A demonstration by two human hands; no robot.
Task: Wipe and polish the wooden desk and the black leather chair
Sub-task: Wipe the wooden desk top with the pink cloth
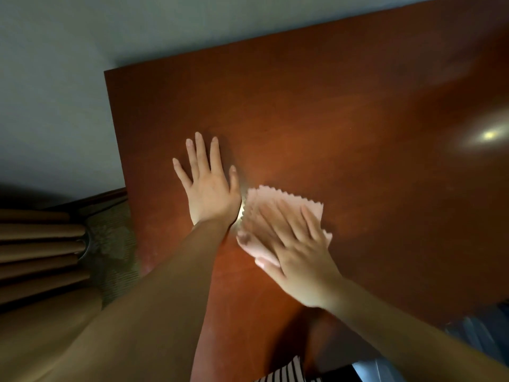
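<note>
A reddish-brown wooden desk point(330, 111) fills most of the view. My left hand point(209, 183) lies flat on it with fingers spread and straight. Just to its right, my right hand point(294, 244) presses a pale pink cloth point(275, 199) with zigzag edges onto the desk top; its fingers are straight and blurred by motion. The cloth's left edge nearly touches my left hand's thumb side. The black leather chair is not in view.
A pale wall point(55, 78) runs behind and left of the desk. Brown pleated curtains point(38, 252) hang at the lower left above patterned carpet point(115, 244). A bright light reflection point(490, 135) shows on the desk at right. The desk's left edge point(121, 166) is close to my left hand.
</note>
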